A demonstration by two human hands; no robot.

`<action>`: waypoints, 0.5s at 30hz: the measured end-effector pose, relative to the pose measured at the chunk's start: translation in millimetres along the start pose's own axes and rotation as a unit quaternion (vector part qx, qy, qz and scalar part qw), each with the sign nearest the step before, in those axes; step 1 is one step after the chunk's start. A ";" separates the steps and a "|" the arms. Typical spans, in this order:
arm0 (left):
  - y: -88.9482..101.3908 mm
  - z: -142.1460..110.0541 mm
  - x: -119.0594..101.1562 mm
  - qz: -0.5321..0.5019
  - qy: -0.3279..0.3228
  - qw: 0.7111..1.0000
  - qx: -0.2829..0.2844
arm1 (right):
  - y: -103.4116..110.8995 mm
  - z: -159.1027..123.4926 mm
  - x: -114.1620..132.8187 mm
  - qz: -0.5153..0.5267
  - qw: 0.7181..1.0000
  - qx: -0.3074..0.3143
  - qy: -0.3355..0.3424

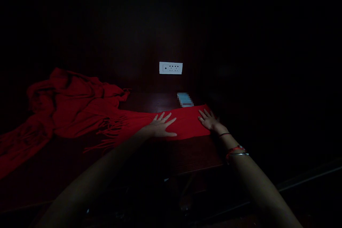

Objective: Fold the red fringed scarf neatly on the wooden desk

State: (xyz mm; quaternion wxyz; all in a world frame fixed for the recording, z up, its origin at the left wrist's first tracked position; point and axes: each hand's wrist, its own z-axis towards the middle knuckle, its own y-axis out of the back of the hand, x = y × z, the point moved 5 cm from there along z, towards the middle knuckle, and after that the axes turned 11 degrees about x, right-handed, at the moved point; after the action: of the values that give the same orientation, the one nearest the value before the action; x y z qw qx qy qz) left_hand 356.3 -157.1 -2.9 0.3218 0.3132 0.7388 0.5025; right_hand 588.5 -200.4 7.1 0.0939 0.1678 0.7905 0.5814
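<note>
A dark tabletop (192, 156) extends beneath and around the fingers. On it lies a red fringed scarf (133, 120), flat directly under the fingers and crumpled to their left. The left hand (162, 127) and right hand (210, 122) rest on the flat stretch, well apart, fingers spread wide. Beyond the fingers, between the hands, is a white socket panel (171, 68); nearer them, beside the scarf's far edge, a pixelated blue item (184, 99). A ring (164, 118) circles one left finger.
</note>
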 end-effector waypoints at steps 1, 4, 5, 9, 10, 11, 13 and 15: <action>0.0 -2.3 -1.2 0.010 -0.009 1.000 -0.009 | 3.7 -3.5 1.6 -0.010 1.000 -0.020 0.002; 1.5 -10.7 -9.2 0.046 -0.073 0.995 -0.044 | 11.5 -23.5 19.0 -0.035 0.990 -0.119 0.059; 1.7 -13.2 -12.0 0.051 -0.097 0.993 -0.048 | 9.5 -30.5 26.2 -0.033 0.987 -0.125 0.090; 0.2 -16.4 -14.2 0.032 -0.121 0.992 0.003 | -11.9 -42.3 35.8 -0.014 0.994 -0.010 0.106; 0.1 -15.9 -12.9 0.026 -0.109 0.994 0.015 | -14.9 -41.9 33.2 -0.012 0.996 0.010 0.083; 0.4 -15.4 -11.4 0.022 -0.094 0.995 0.021 | -16.2 -40.8 30.1 -0.010 0.998 0.021 0.062; 1.0 -14.7 -8.4 0.016 -0.063 0.998 0.027 | -15.9 -36.8 24.9 -0.007 0.999 0.036 0.037; 1.2 -15.2 -4.6 0.007 -0.029 0.999 0.031 | -13.9 -32.0 20.9 -0.007 0.999 0.046 0.017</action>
State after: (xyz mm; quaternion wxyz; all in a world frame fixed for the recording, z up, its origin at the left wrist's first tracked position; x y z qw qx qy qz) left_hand 347.2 -168.6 3.3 0.3296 0.3422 0.7421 0.4729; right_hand 556.0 -224.7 4.7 0.0763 0.1566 0.8193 0.5463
